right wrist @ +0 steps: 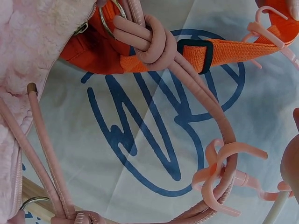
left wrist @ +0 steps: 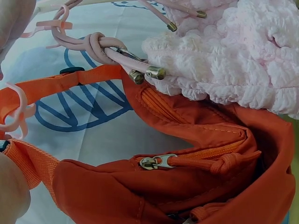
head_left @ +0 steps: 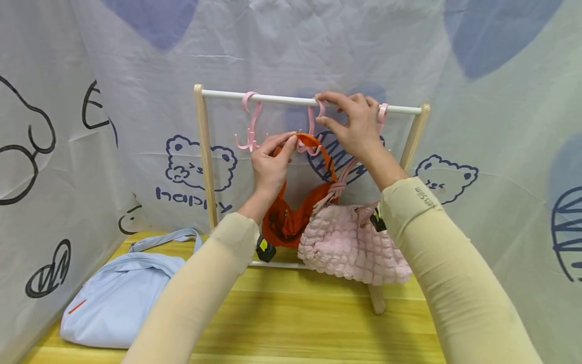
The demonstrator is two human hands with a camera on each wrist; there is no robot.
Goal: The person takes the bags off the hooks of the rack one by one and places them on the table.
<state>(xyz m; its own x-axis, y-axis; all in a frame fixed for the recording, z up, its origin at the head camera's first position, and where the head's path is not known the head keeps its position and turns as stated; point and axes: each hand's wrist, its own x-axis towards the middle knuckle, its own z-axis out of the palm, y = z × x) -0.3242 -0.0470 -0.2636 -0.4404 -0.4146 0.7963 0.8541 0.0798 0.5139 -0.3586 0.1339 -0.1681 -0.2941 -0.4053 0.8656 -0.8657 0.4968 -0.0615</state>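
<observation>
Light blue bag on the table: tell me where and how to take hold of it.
Grip the light blue bag by its strap, probably best from above: the strap loops out past the bag's far edge, leaving an open gap, while the body looks broad and soft.

Reaches forward with 2 sleeved arms (head_left: pixel 443 253); pinches between thumb (head_left: pixel 288 149) and fingers (head_left: pixel 276 142) with left hand (head_left: pixel 271 164); pinches likewise, higher up, with right hand (head_left: pixel 359 124).
</observation>
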